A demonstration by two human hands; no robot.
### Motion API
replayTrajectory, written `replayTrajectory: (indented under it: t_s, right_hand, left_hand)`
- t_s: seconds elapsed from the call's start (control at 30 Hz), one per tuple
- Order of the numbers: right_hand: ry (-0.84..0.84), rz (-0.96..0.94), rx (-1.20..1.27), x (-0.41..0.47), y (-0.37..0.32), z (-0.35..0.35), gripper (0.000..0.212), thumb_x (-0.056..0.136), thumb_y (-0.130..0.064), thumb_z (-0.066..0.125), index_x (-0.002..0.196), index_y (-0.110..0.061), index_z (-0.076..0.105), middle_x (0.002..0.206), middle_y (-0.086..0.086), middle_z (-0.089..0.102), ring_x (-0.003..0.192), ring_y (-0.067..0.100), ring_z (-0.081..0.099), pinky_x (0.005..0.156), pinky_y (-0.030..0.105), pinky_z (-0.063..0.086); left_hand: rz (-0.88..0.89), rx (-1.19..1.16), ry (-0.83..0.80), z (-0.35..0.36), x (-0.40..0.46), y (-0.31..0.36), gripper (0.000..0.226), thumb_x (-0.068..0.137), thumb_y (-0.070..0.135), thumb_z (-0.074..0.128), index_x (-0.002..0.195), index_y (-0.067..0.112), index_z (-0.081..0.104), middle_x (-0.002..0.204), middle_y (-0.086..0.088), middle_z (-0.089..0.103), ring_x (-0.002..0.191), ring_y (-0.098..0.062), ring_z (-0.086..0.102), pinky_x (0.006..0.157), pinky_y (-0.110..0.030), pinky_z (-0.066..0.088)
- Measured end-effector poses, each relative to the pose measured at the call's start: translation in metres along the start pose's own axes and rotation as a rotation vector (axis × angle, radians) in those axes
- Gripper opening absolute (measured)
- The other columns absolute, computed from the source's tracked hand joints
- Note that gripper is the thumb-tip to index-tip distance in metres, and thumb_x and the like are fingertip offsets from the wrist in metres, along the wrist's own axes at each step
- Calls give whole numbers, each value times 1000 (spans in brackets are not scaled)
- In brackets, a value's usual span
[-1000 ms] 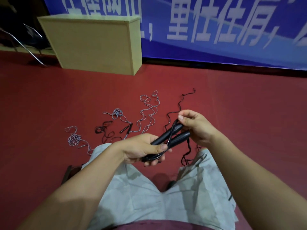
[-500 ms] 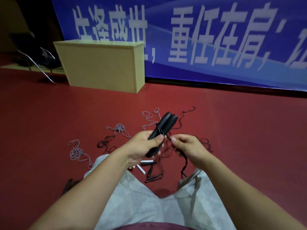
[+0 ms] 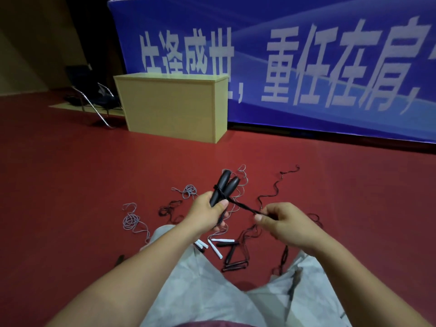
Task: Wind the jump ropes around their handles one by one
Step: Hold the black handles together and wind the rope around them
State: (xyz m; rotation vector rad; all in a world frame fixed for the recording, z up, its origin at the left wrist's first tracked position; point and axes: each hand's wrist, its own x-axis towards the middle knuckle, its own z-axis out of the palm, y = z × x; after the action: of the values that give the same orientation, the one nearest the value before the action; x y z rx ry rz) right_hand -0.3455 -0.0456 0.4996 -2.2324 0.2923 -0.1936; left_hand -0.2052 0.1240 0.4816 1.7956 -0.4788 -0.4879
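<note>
Rope pulled tight from the handles

Left hand grips the two black handles together, upright, w/ thumb across them. Right hand pinches the black rope, stretched taut btw both hands, above the red floor.

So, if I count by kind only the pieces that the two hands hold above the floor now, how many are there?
Black handles: 2, gripped together by the left hand
Black rope: 1, pinched by the right hand
Total: 3
</note>
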Motion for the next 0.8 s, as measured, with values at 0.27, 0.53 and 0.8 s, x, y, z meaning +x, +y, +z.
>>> replayTrajectory:
  t_s: [0.27, 0.53, 0.8]
  right_hand:
    - [3, -277, -60, -1, -31, 1, 16, 99, -18, 54, 92, -23, 69, 67, -26, 63, 64, -4, 57, 63, 17, 43]
    - [328, -196, -298, 14, -35, -26, 12, 90, -38, 65, 91, -28, 72, 77, -7, 71, 76, 12, 65, 71, 33, 53]
    - [176, 81, 618, 17, -45, -36, 14, 76, -10, 79, 74, -13, 65, 54, -7, 57, 46, 7, 50, 46, 17, 42]
  left_hand:
    - [104, 430, -132, 12, -3, -8, 7, 92, 24, 66, 89, 25, 60, 62, 6, 57, 45, -5, 49, 47, -19, 39]
    - [209, 388, -369, 13, -40, 23, 14, 92, 22, 67, 82, 21, 57, 61, 8, 61, 48, -8, 55, 50, -19, 43]
    - [235, 183, -546, 3, -56, 44, 17, 94, 16, 66, 102, 2, 61, 59, 12, 58, 50, -10, 53, 50, -22, 42]
